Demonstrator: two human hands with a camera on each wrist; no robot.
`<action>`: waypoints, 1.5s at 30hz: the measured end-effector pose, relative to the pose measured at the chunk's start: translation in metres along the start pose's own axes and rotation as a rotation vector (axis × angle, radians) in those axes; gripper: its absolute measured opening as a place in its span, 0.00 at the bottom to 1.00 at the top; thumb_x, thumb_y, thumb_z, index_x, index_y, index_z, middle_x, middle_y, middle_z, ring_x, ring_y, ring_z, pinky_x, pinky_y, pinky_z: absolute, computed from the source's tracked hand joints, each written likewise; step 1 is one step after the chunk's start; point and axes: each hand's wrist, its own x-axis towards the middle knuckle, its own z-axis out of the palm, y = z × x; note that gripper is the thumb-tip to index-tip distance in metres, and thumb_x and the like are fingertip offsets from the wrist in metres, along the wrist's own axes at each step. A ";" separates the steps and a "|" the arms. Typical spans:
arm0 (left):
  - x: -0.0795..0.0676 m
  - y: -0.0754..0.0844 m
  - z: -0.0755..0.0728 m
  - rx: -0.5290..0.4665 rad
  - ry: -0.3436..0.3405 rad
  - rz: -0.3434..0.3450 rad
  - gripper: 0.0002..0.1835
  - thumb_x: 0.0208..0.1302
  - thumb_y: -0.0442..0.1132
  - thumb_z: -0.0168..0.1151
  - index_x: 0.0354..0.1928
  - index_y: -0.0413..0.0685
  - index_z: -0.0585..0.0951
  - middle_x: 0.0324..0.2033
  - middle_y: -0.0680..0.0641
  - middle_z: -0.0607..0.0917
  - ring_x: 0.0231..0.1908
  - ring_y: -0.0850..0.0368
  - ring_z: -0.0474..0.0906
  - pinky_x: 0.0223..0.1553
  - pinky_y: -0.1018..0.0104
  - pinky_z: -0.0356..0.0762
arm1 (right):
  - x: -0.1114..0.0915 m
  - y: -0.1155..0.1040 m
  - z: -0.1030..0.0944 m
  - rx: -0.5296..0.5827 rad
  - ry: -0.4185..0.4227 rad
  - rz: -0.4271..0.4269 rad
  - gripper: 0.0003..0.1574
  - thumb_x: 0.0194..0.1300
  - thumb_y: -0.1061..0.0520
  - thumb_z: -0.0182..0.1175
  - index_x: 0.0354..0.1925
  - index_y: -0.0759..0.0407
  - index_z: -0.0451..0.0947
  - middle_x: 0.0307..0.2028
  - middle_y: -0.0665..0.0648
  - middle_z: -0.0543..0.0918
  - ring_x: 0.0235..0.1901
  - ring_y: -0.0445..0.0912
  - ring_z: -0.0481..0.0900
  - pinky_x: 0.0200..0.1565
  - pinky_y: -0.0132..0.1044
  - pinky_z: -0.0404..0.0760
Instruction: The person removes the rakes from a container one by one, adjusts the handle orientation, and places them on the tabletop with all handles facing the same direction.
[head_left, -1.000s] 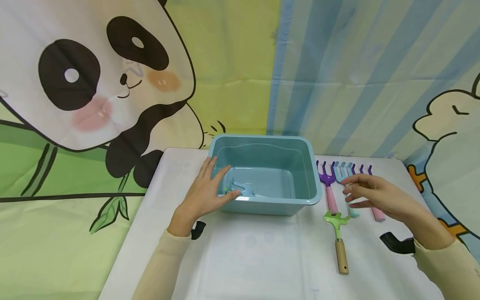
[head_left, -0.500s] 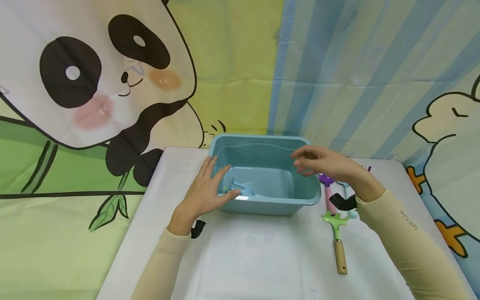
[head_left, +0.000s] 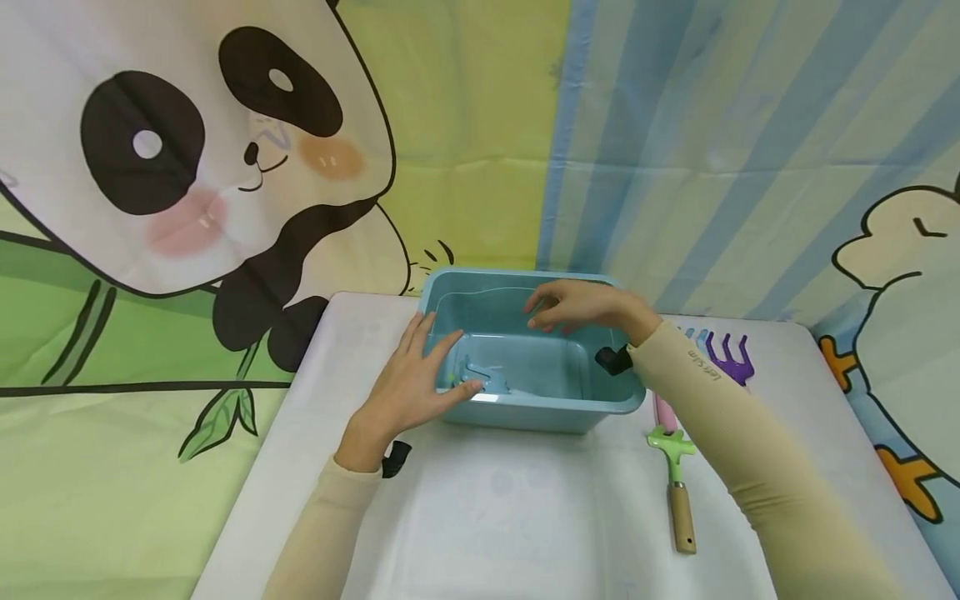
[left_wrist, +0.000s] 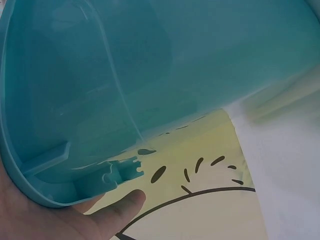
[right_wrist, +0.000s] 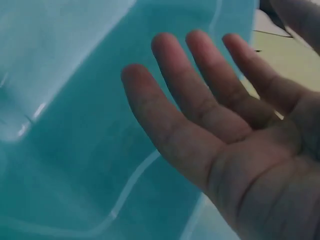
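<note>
A light-blue plastic basin (head_left: 525, 417) stands at the back of the white table. My left hand (head_left: 408, 383) rests on its left rim, fingers spread and fairly straight, thumb near the front rim. From the left wrist, that hand (left_wrist: 75, 220) is partly hidden by the basin wall. My right hand (head_left: 577, 304) hovers over the inside of the basin, holding nothing. In the right wrist view the fingers (right_wrist: 175, 80) are relaxed and apart from each other. Something small and light blue (head_left: 483, 377) lies at the basin's front left inside corner; its kind is unclear.
Right of the basin, a green hand rake (head_left: 678, 483) with a wooden handle lies in front. Behind it are a purple rake head (head_left: 729, 362), a blue rake (head_left: 697, 335) and a pink handle (head_left: 664, 414), partly hidden by the right sleeve. A printed cloth (head_left: 465, 150) hangs behind.
My right hand has moved left from above the rakes, past the basin's right rim, to over its inside. The left hand has stayed on the rim.
</note>
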 end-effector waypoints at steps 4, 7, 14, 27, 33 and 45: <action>-0.001 0.001 0.000 -0.002 0.001 0.000 0.51 0.57 0.83 0.45 0.75 0.60 0.66 0.77 0.41 0.48 0.77 0.47 0.31 0.66 0.37 0.59 | 0.025 0.008 0.002 -0.005 -0.082 0.060 0.31 0.71 0.50 0.63 0.66 0.59 0.69 0.58 0.61 0.77 0.59 0.60 0.74 0.55 0.54 0.77; -0.001 0.001 0.000 0.000 0.000 0.003 0.51 0.57 0.82 0.45 0.75 0.60 0.66 0.77 0.40 0.48 0.77 0.46 0.32 0.65 0.37 0.60 | 0.041 0.016 0.006 -0.010 -0.137 0.100 0.35 0.70 0.50 0.63 0.68 0.61 0.67 0.59 0.59 0.76 0.61 0.61 0.72 0.56 0.57 0.75; -0.001 0.001 -0.001 0.014 -0.004 -0.004 0.50 0.57 0.82 0.45 0.75 0.61 0.65 0.78 0.41 0.48 0.77 0.47 0.32 0.66 0.38 0.59 | 0.066 0.034 0.019 -0.088 -0.188 0.200 0.35 0.68 0.49 0.65 0.67 0.61 0.69 0.58 0.59 0.75 0.61 0.61 0.74 0.54 0.57 0.77; -0.001 0.000 -0.002 0.003 0.002 0.002 0.50 0.58 0.82 0.45 0.75 0.60 0.65 0.77 0.41 0.48 0.77 0.46 0.33 0.67 0.38 0.58 | 0.083 0.051 0.041 -0.303 -0.254 0.330 0.16 0.64 0.49 0.69 0.47 0.53 0.82 0.48 0.56 0.80 0.51 0.56 0.80 0.50 0.57 0.80; 0.000 0.000 -0.001 0.007 0.010 0.016 0.50 0.58 0.82 0.45 0.75 0.59 0.66 0.77 0.40 0.49 0.77 0.46 0.33 0.67 0.38 0.57 | 0.085 0.055 0.050 -0.320 -0.361 0.362 0.12 0.63 0.50 0.70 0.40 0.55 0.82 0.43 0.57 0.84 0.48 0.57 0.82 0.49 0.56 0.80; -0.001 0.000 -0.001 0.013 0.015 0.014 0.49 0.58 0.82 0.46 0.75 0.60 0.66 0.77 0.40 0.50 0.77 0.46 0.34 0.66 0.39 0.60 | 0.086 0.054 0.059 -0.263 -0.450 0.361 0.07 0.64 0.55 0.66 0.39 0.57 0.82 0.39 0.57 0.84 0.47 0.61 0.82 0.51 0.55 0.80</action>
